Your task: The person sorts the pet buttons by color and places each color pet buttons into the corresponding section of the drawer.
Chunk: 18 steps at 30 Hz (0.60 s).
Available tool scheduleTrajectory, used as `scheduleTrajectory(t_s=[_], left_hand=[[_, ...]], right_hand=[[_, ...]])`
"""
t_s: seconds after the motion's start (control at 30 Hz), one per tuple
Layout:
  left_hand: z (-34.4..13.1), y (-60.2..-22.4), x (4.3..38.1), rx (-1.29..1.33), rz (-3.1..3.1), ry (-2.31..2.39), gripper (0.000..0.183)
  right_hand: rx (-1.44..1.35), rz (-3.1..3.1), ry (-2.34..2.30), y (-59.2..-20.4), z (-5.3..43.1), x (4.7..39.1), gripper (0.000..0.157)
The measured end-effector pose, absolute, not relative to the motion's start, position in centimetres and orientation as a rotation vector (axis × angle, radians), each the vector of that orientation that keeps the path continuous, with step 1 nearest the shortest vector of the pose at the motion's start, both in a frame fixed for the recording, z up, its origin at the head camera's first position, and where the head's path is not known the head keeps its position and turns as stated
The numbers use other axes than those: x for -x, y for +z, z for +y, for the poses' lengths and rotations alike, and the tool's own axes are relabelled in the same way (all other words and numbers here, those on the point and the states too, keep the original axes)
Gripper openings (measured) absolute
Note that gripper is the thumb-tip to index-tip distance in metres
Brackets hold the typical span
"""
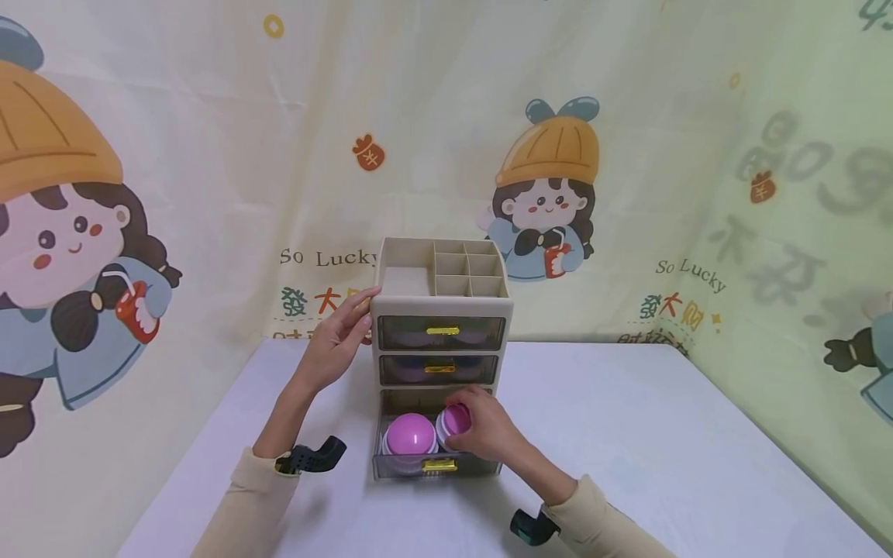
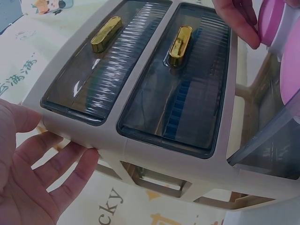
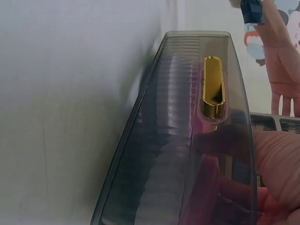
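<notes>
A beige desktop organizer [image 1: 443,307] with three smoky drawers stands on the table. Its bottom drawer [image 1: 477,466] is pulled out. Inside, my right hand [image 1: 491,430] grips a round pink and white jar [image 1: 456,419], tilted so its pink face points left. Beside it sits a second jar [image 1: 410,434] with a domed pink top. At the organizer's upper left side, my left hand [image 1: 336,341] rests with its fingertips against the wall and its thumb near the front edge. In the right wrist view, the drawer front with its gold handle [image 3: 213,82] covers much of the right hand.
Above the pulled-out drawer, the top drawer [image 1: 405,333] and the middle drawer [image 1: 405,370] are closed. Open compartments [image 1: 469,264] divide the organizer's top. The white table [image 1: 593,434] extends to both sides, and a printed curtain [image 1: 432,77] hangs behind it.
</notes>
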<state>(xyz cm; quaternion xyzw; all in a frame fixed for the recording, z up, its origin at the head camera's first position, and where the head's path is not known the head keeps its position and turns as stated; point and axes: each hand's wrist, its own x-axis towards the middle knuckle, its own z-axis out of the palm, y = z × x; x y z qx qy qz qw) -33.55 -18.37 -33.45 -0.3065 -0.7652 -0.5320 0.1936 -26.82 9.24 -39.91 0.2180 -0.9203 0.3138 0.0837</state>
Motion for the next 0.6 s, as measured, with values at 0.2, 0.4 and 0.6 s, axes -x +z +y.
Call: scheduleTrajectory(t_s=[0.2, 0.4, 0.6], left_hand=[[-18.4, -33.6, 33.5, 0.854, -2.151, -1.488, 0.047], [-18.4, -33.7, 33.7, 0.869, -2.145, -1.480, 0.047], [-18.5, -33.6, 33.7, 0.863, -2.145, -1.476, 0.047]], right_hand=[[-0.641, -2.717, 1.051, -40.1, 9.5, 26.8, 0.050], [-0.470, -2.603, 1.677, -39.3, 10.2, 25.9, 0.045], [-0.350, -2.423, 2.165, -37.4, 10.6, 24.5, 0.044]])
